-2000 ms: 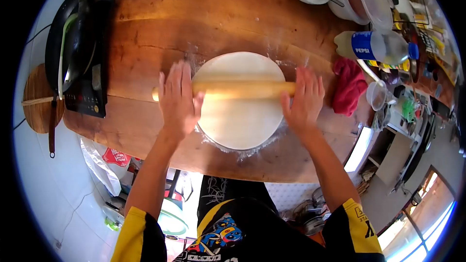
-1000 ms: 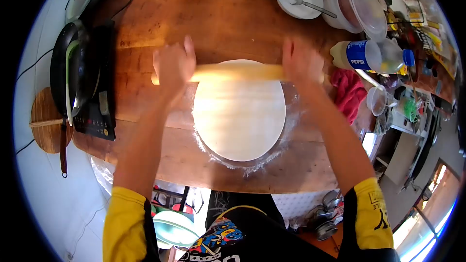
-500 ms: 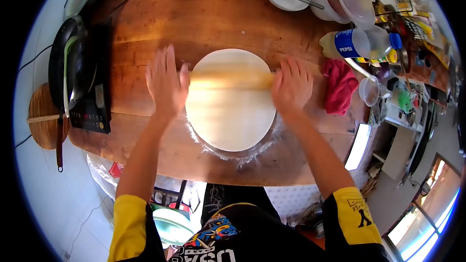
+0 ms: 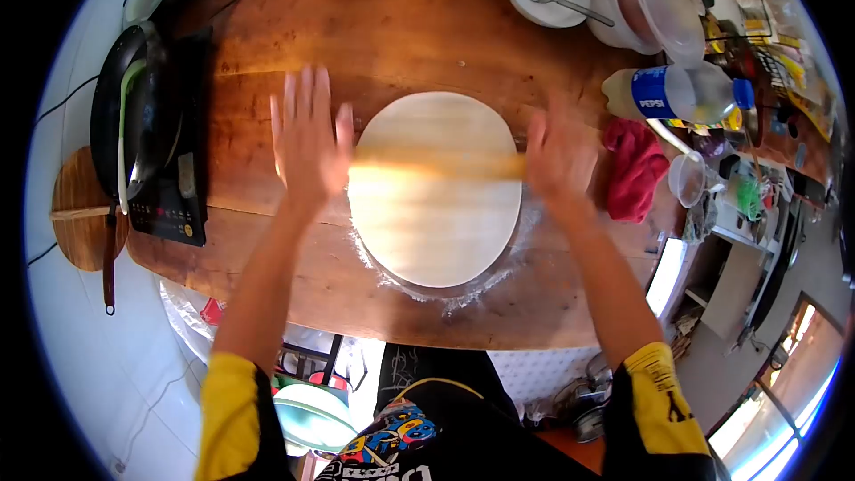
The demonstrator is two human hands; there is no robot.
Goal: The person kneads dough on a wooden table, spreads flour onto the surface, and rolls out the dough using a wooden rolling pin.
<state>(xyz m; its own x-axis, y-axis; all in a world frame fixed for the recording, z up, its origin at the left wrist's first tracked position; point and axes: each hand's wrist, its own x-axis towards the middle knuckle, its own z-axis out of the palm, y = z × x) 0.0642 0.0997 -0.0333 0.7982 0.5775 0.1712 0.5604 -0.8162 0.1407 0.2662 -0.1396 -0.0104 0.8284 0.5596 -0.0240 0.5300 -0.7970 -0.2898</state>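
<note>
A wide, thin round of rolled dough [image 4: 432,240] lies on the wooden table, with a dusting of white flour [image 4: 459,299] along its near edge. Across its upper half runs a wooden rolling pin [image 4: 436,164], smeared by motion. My left hand [image 4: 310,138] is flat at the pin's left end, fingers stretched and spread, thumb apart. At the opposite end, my right hand [image 4: 561,147] is blurred, its fingers also extended rather than wrapped round. Both palms seem to rest on the pin's ends; the exact contact is hidden.
A red cloth [image 4: 634,169] and a Pepsi bottle [image 4: 681,93] lie right of my right hand. Behind are a white bowl [image 4: 570,18] with a fork and plastic tubs [image 4: 668,13]. Leftward, a black pan [image 4: 107,116] sits by an induction cooker [image 4: 183,214].
The rolling pin has moved toward me over the dough. My right hand has turned blurry, and my left fingers look more spread. The whole view has shifted slightly.
</note>
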